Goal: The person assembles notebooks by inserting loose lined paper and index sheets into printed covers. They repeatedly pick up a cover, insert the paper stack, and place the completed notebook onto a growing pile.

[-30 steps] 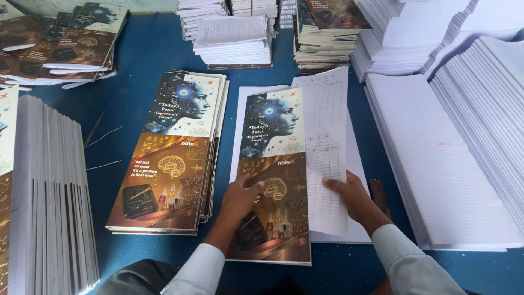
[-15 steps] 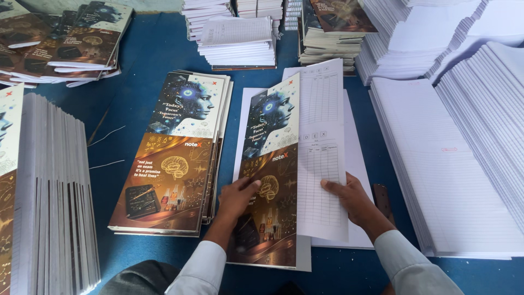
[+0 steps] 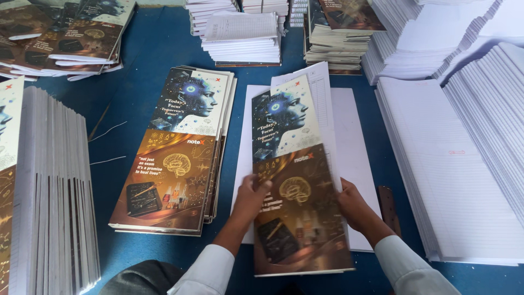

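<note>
Both hands grip one long glossy printed cover sheet (image 3: 292,180), blue face art on top, brown brain art below. Left hand (image 3: 252,192) pinches its left edge, right hand (image 3: 352,203) its right edge. It lies over one white paper block (image 3: 357,142) on the blue table (image 3: 136,60). One stack of matching covers (image 3: 177,150) sits just left. Two tall ruled paper stacks (image 3: 464,164) at right.

Glossy printed cover (image 3: 295,180) — matt white paper sheets (image 3: 453,169).
</note>
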